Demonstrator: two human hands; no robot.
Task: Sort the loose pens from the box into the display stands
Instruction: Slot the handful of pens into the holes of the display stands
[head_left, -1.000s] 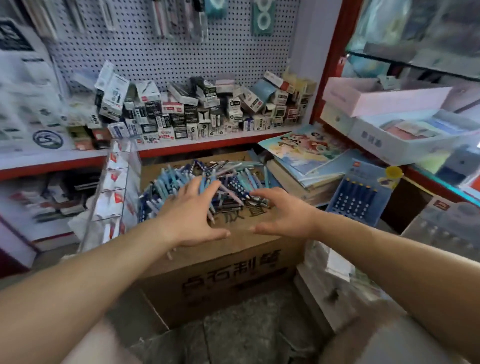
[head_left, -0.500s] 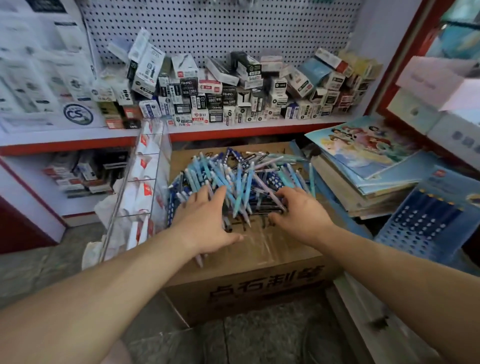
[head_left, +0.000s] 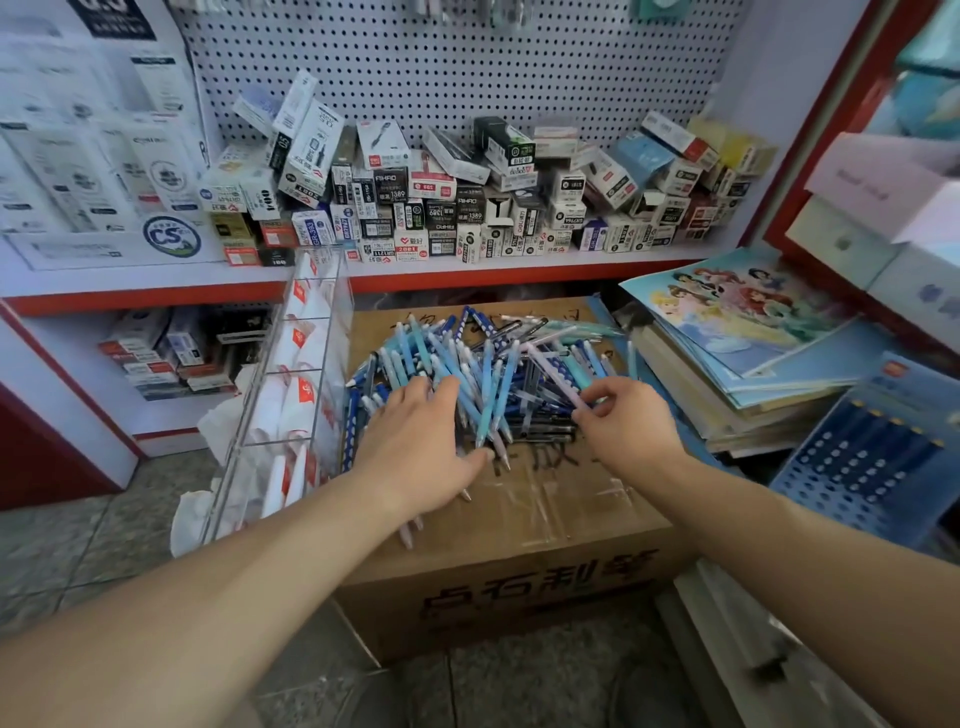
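Heap of blue, white and dark pens (head_left: 483, 374) on the taped top of a closed cardboard box (head_left: 519, 525), set on the floor below a shelf (head_left: 156, 275).

Left hand (head_left: 415, 452) palm down on the near left edge of the heap, fingers (head_left: 410, 389) straight and released, thumb spread out over the tape. A few pen tips poking out from under the wrist.

Right hand (head_left: 628, 426) at the near right edge, fingers (head_left: 597, 400) curled, grasping a pale pen (head_left: 556, 376) that lies slantwise on the heap. Hands apart, pens between them.

Just left of the box, a clear stand (head_left: 291, 374) in tiers, holding white packets with red labels. Beside the box on the right, a stack of books (head_left: 737, 353); nearer, a blue stand (head_left: 872, 457) with rows of holes and a row of dark blue pens in it.

On the shelf, small cartons (head_left: 467, 197) piled against a pegboard (head_left: 441, 67).
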